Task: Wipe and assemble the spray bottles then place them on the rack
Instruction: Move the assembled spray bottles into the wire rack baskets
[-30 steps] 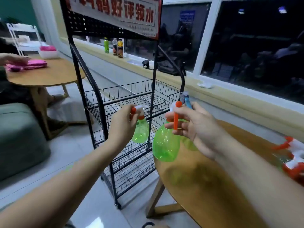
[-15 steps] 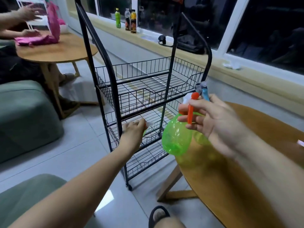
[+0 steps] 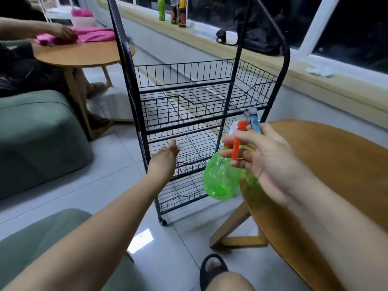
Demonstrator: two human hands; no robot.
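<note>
As the person sits facing a black wire rack (image 3: 184,87) on wheels, both arms stretch forward with the hands well apart. The right hand (image 3: 266,156) grips a green spray bottle (image 3: 220,177) by its neck, fingers curled around the orange trigger (image 3: 236,148), so the bottle hangs tilted in the air just off the edge of a round wooden desk (image 3: 336,164) and in front of the rack's lower shelves. A blue-and-grey piece (image 3: 253,118) pokes up behind the same fingers; it may be a second spray head, though it is too blurred to be sure. The left hand (image 3: 168,153) reaches into the rack at its middle shelf, and a pale smear sits at its fingertips; the blur makes it impossible to tell whether that hand holds anything. The rack's wire shelves show only bare mesh. To the left stands a green sofa (image 3: 37,133), and beyond it another person's hand (image 3: 60,32) rests on a pink cloth (image 3: 94,34) on a second round desk (image 3: 84,53). Three drink bottles (image 3: 174,9) and a black bag (image 3: 258,40) stand on the window sill behind the rack. A foot in a black slipper (image 3: 212,267) shows at the bottom.
</note>
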